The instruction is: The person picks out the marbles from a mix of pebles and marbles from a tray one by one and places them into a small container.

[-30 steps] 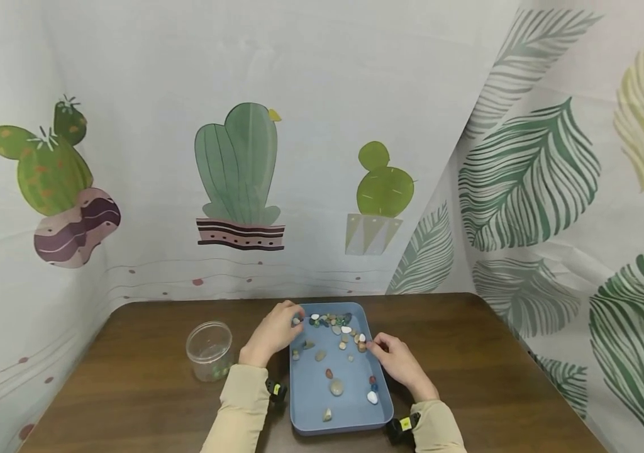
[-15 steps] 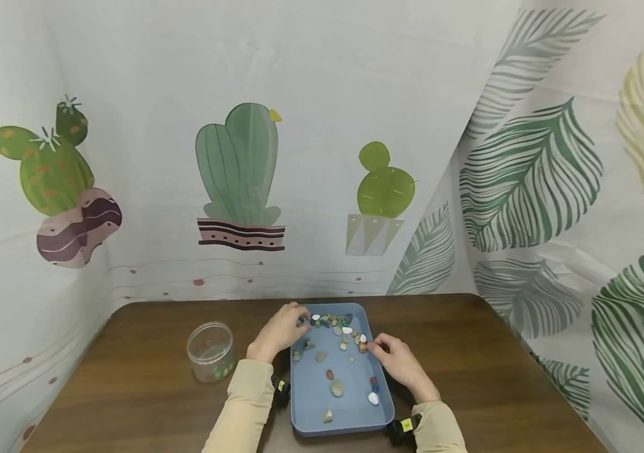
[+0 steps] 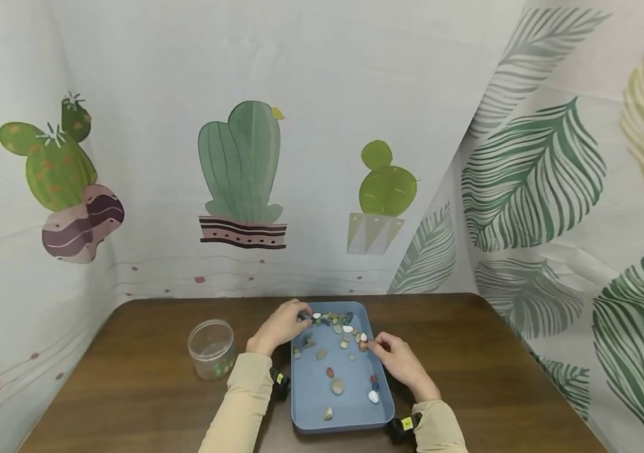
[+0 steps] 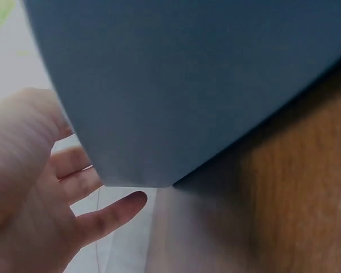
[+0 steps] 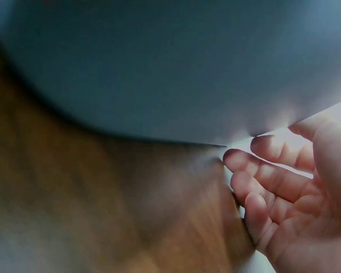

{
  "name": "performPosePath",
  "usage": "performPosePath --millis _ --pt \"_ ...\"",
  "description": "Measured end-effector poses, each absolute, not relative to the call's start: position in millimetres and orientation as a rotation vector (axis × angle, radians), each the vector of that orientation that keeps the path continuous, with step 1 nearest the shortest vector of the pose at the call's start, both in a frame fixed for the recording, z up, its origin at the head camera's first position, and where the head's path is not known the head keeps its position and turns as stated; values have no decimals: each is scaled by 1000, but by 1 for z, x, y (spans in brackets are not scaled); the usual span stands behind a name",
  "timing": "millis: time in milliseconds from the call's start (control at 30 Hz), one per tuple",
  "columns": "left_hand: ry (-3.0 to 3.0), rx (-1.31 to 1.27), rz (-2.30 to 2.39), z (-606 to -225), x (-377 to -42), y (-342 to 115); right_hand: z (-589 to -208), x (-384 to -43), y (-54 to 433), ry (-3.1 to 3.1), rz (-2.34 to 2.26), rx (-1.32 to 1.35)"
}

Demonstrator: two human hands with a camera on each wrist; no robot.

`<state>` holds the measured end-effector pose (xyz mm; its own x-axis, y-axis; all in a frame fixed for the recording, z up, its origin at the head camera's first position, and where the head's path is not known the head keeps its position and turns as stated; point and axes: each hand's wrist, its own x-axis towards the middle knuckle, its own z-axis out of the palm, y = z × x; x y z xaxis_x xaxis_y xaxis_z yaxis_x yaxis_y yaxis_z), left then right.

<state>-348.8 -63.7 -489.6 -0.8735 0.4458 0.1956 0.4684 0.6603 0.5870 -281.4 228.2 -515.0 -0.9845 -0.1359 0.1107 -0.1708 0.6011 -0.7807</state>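
Observation:
A blue tray [image 3: 327,402] holds several small stones, most of them in a curved row along its far and right sides. My left hand [image 3: 282,326] reaches over the far left corner, thumb and forefinger bent around dark stones [image 3: 303,315]; whether it pinches one I cannot tell. In the left wrist view, the tray wall [image 4: 159,102] hides those fingertips, while the little finger stretches free. My right hand [image 3: 398,357] rests at the right rim, fingertips beside a brown stone [image 3: 363,346]. Its fingers [image 5: 273,176] are loosely bent outside the wall in the right wrist view.
A clear round tub [image 3: 211,348] with green pieces at its bottom stands left of the tray on the brown wooden table [image 3: 146,377]. Inside the tray's near half lie a round grey stone [image 3: 337,386] and a white one [image 3: 373,397]. Patterned cloth [image 3: 322,157] hangs behind.
My left hand has shifted slightly to the right along the tray's far end. The right hand stays in place at the rim, and the other stones look unmoved.

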Motion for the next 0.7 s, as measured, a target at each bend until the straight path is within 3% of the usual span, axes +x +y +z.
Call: performPosePath --millis 700 --pt "-2871 -808 -777 -502 -357 -49 -518 -284 230 -2765 1365 275"
